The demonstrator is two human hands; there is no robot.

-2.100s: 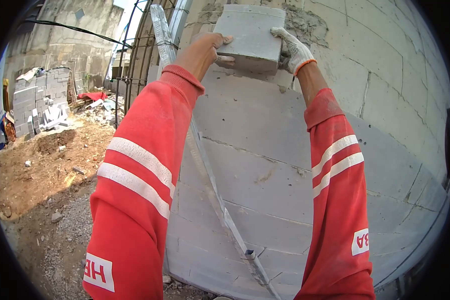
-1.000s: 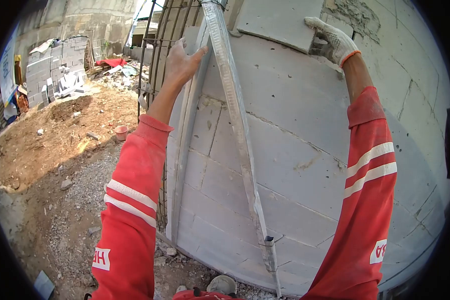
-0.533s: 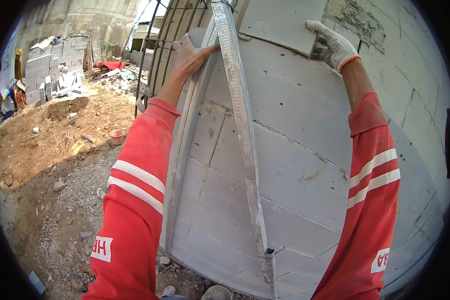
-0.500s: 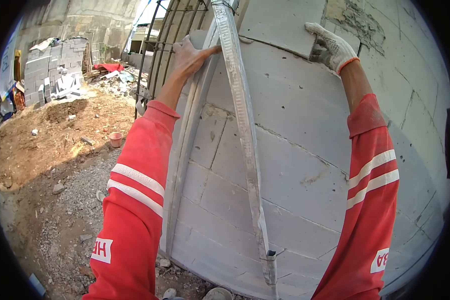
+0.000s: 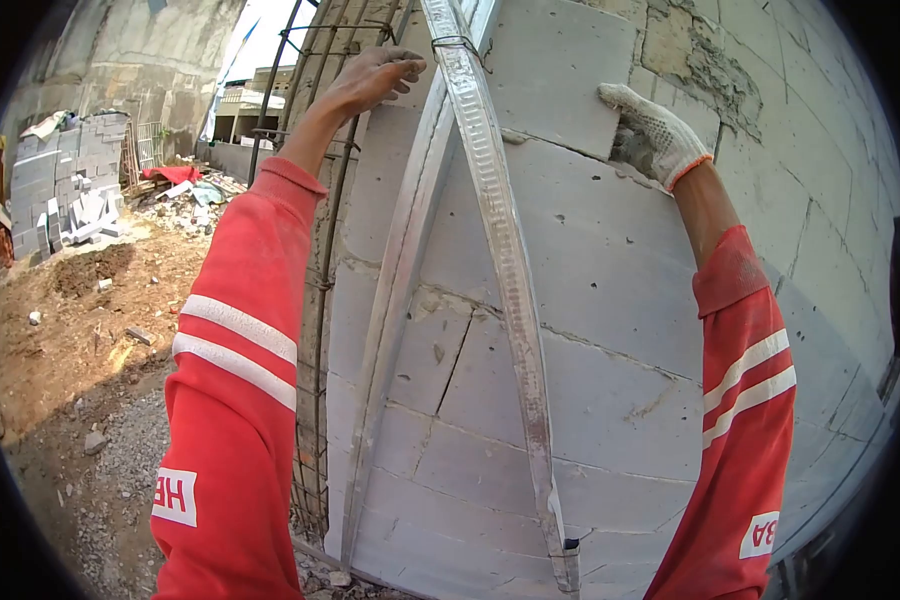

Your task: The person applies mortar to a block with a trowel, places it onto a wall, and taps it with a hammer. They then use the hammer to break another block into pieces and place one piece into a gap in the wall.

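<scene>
My left hand (image 5: 375, 78), bare, is raised beside vertical rebar (image 5: 322, 150), its fingers loosely bent and apart with nothing in them. Just right of it, two long metal channels (image 5: 510, 250) cross near the top, tied with wire (image 5: 457, 43). Behind them stands a wall of grey lightweight concrete blocks (image 5: 610, 290). My right hand (image 5: 665, 135), in a dirty white knit glove with an orange cuff, is at the lower right corner of an upper concrete block (image 5: 555, 85). Its thumb lies along the block's edge and the other fingers curl into a gap, partly hidden.
Rough mortar (image 5: 705, 50) marks the wall at upper right. On the left are bare soil (image 5: 70, 330) and gravel (image 5: 135, 460). A stack of grey blocks (image 5: 65, 180) stands farther back, with rubble and a red cloth (image 5: 173, 174) nearby.
My left hand has let go of the channel edge and moved up and left toward the rebar. My right hand stays at the block's corner. The view has shifted to the right.
</scene>
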